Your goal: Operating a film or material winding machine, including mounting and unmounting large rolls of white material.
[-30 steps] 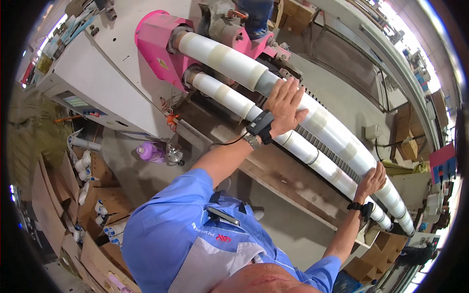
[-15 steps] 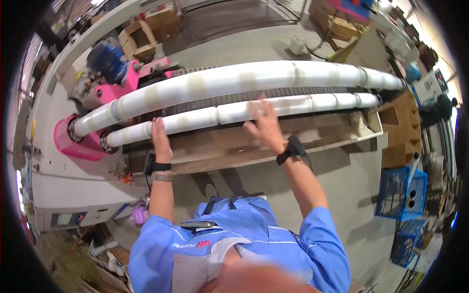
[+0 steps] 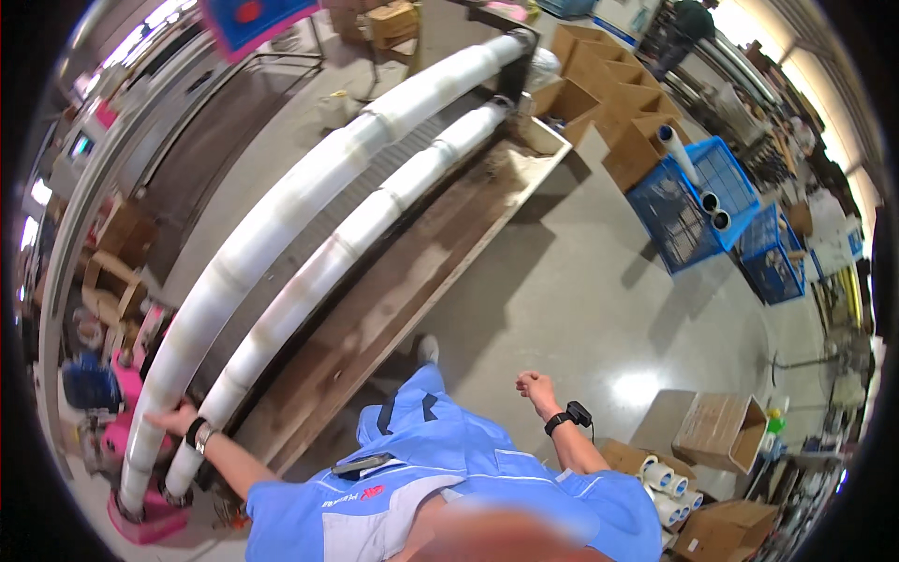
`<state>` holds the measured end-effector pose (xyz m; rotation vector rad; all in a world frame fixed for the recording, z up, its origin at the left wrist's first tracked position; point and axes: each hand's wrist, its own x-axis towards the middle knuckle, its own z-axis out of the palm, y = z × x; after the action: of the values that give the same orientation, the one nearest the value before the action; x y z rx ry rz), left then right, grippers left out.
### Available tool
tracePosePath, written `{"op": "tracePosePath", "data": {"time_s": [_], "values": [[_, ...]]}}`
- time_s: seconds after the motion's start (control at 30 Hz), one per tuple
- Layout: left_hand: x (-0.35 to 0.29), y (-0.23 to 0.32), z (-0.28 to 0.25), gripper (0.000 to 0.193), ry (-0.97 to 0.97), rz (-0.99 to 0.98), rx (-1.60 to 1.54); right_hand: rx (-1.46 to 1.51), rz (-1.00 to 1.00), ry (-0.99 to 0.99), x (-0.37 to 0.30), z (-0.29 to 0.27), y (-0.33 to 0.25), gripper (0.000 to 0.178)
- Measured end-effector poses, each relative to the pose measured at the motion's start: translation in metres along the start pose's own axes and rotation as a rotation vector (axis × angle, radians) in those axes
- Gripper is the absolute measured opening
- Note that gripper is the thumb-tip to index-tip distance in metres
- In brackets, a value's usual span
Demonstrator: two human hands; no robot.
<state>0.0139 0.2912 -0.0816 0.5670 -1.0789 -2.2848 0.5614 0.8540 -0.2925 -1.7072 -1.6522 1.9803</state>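
Two long shafts of white film rolls run side by side from lower left to top centre: the thicker upper roll row [image 3: 281, 220] and the thinner lower roll row [image 3: 346, 248]. My left hand [image 3: 171, 419] rests on the lower left end of these rolls, fingers spread against the white surface, close to the pink machine end [image 3: 150, 520]. My right hand [image 3: 536, 385] hangs free over the grey floor with the fingers curled in and nothing in it. Both wrists wear black bands. A worn wooden shelf [image 3: 403, 281] runs along under the rolls.
Blue crates [image 3: 688, 201] holding white tubes stand at upper right, with open cardboard boxes [image 3: 613, 98] behind them. A carton [image 3: 716, 431] and a box of small white rolls [image 3: 670, 487] sit at lower right. Another person [image 3: 688, 23] stands far off at the top.
The view has swung round, so the rolls now run diagonally. My right hand has come off the rolls and closed in the air; my left hand stays at their left end.
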Motion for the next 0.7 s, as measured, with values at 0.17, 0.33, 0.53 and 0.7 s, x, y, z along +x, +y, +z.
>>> {"op": "tracePosePath", "data": {"time_s": [0.17, 0.33, 0.53, 0.7], "values": [[0.009, -0.007, 0.002, 0.078, -0.009, 0.086, -0.058, 0.282, -0.033, 0.063, 0.068, -0.036, -0.090, 0.026], [-0.061, -0.046, 0.074, 0.079, 0.180, 0.250, -0.001, 0.435, -0.159, -0.046, 0.170, -0.048, -0.247, 0.032], [-0.023, -0.062, 0.033, 0.080, 0.199, 0.329, 0.405, 0.643, -0.346, -0.265, 0.283, -0.061, -0.438, 0.046], [-0.024, -0.035, -0.006, 0.087, 0.038, 1.282, 1.548, 0.827, -0.281, -0.432, 0.335, -0.065, -0.572, 0.069]]}}
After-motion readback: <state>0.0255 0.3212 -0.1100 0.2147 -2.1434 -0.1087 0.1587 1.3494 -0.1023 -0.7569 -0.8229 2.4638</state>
